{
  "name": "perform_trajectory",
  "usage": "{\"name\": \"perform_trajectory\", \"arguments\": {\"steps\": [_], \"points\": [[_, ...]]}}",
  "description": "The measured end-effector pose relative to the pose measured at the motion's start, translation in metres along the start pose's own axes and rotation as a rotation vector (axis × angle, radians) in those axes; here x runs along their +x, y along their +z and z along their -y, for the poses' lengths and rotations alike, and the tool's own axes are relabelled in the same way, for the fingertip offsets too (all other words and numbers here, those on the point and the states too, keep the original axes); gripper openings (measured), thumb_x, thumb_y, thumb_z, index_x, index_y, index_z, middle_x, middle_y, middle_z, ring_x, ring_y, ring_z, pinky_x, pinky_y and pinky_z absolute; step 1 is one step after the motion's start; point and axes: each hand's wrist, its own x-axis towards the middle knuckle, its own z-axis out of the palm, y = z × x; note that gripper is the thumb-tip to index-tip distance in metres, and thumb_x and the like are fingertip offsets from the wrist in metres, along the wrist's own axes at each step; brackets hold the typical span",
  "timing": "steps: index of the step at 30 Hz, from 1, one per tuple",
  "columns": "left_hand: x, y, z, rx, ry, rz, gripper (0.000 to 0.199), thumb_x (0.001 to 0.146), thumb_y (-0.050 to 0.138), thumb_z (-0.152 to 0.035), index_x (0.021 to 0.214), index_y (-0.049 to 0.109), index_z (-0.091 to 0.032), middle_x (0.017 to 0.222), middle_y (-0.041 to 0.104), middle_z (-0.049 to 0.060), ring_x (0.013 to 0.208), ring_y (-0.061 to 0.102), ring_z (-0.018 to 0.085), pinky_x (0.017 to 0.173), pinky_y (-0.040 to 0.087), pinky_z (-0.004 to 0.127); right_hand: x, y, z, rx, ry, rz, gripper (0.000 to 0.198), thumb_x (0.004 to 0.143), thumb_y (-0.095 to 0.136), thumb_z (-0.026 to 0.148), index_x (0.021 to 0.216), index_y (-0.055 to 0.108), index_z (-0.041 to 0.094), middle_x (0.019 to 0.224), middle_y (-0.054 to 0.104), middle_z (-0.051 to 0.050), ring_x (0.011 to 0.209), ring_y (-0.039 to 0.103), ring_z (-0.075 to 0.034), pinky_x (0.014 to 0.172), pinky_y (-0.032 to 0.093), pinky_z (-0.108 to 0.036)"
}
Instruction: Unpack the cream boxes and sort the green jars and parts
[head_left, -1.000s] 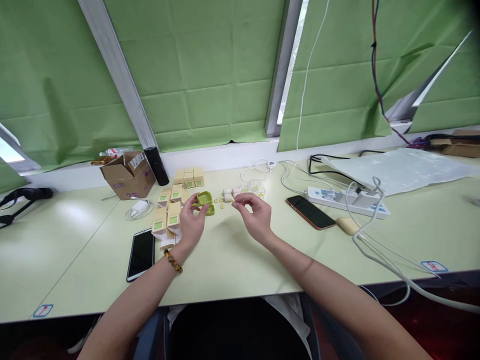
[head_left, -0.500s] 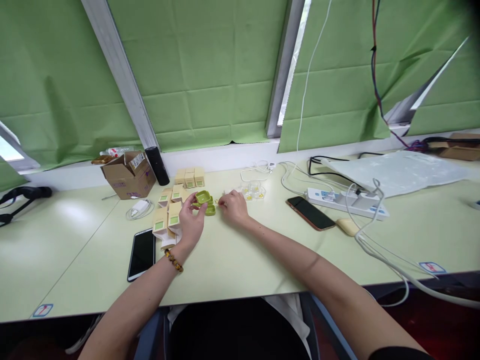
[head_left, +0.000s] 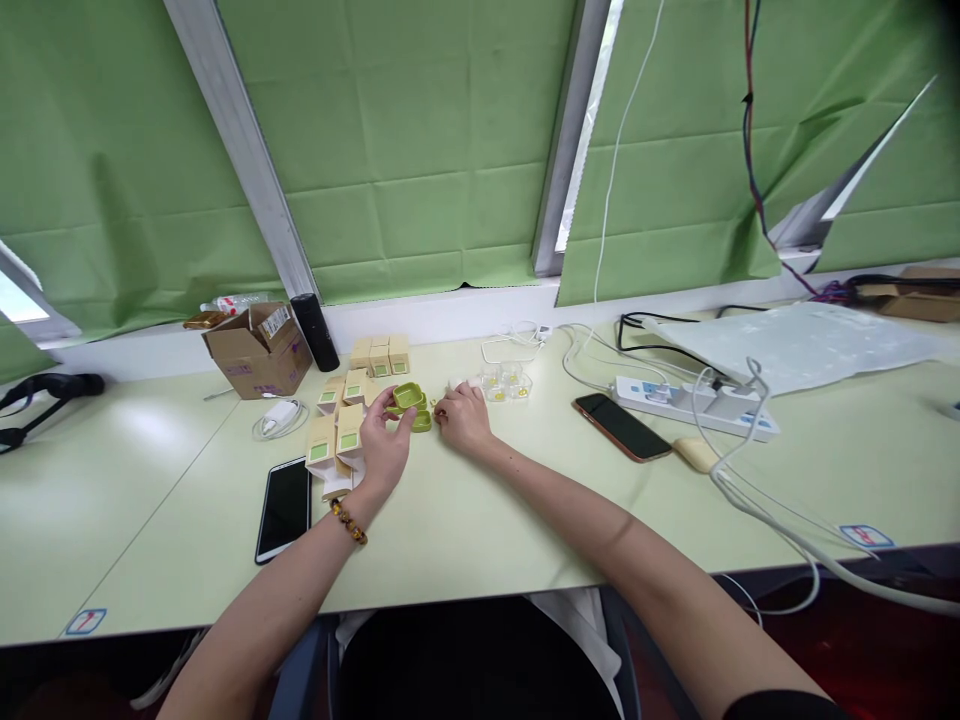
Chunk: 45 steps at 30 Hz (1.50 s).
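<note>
My left hand [head_left: 384, 445] is closed on a small olive-green square case [head_left: 409, 396], holding it by its left side just above the table. A second green compartment [head_left: 422, 422] shows below it. My right hand [head_left: 466, 418] rests on the table just to the right, its fingers drawn together. A tiny yellowish bit [head_left: 433, 403] lies by its fingertips; what the fingers hold, if anything, is too small to make out. Beyond that hand stand several clear little containers [head_left: 510, 378] with yellow spots inside. Several small cardboard boxes [head_left: 349, 425] with green labels stand beside my left hand.
A phone [head_left: 283, 510] lies at left and another phone [head_left: 621, 425] at right, near a white power strip [head_left: 694, 405] with trailing cables. An open carton [head_left: 259, 355] and a black cylinder [head_left: 315, 332] stand at the back left. A plastic sheet [head_left: 795, 345] covers the back right.
My right hand has shifted very slightly left and toward me, its fingers still together. My left hand keeps the green case in almost the same place.
</note>
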Motion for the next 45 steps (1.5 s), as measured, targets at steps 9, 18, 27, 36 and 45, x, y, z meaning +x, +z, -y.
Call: {"name": "perform_trajectory", "arguments": {"steps": [9,18,27,36,45], "points": [[0.000,0.002,-0.006,-0.191,-0.040,0.042,0.055,0.083,0.082,-0.044,0.128,0.064,-0.018,0.126,0.070,0.014,0.113,0.067,0.024,0.099,0.054,0.039,-0.005,-0.019,0.002,0.076,0.040,-0.104,0.014,0.094,0.065,0.021,0.094,0.079,0.020,0.097,0.078,-0.009,0.104,0.056,-0.027,0.092,0.035,-0.041],[-0.003,0.000,-0.012,-0.333,-0.110,0.215,0.047,0.091,0.075,-0.048,0.127,0.053,-0.026,0.106,0.072,0.006,0.095,0.069,0.018,0.085,0.056,0.035,-0.064,-0.047,0.002,0.217,0.031,0.081,0.018,0.098,0.058,0.025,0.104,0.075,0.023,0.094,0.080,-0.003,0.077,0.068,-0.019,0.069,0.041,-0.031],[-0.005,0.004,-0.021,-0.588,-0.310,0.343,0.037,0.099,0.058,-0.057,0.111,0.060,-0.022,0.109,0.077,0.014,0.104,0.073,0.026,0.093,0.054,0.046,-0.072,-0.045,0.004,0.165,-0.062,0.207,0.026,0.097,0.060,0.025,0.120,0.072,0.025,0.102,0.081,-0.005,0.085,0.073,-0.022,0.068,0.039,-0.030],[-0.004,0.003,-0.031,-0.941,-0.678,0.271,0.029,0.103,0.055,-0.043,0.102,0.067,-0.016,0.095,0.076,0.014,0.088,0.072,0.023,0.086,0.055,0.039,-0.071,-0.061,0.005,0.145,-0.143,0.328,0.025,0.098,0.059,0.025,0.120,0.071,0.023,0.107,0.079,-0.005,0.095,0.072,-0.022,0.072,0.039,-0.029],[-0.003,0.001,-0.024,-0.678,-0.390,0.334,0.024,0.096,0.068,-0.042,0.105,0.062,-0.021,0.109,0.072,0.011,0.103,0.069,0.024,0.085,0.053,0.037,-0.070,-0.065,0.007,0.127,-0.159,0.351,0.024,0.099,0.057,0.026,0.118,0.072,0.022,0.104,0.078,-0.006,0.095,0.071,-0.022,0.070,0.038,-0.029]]}}
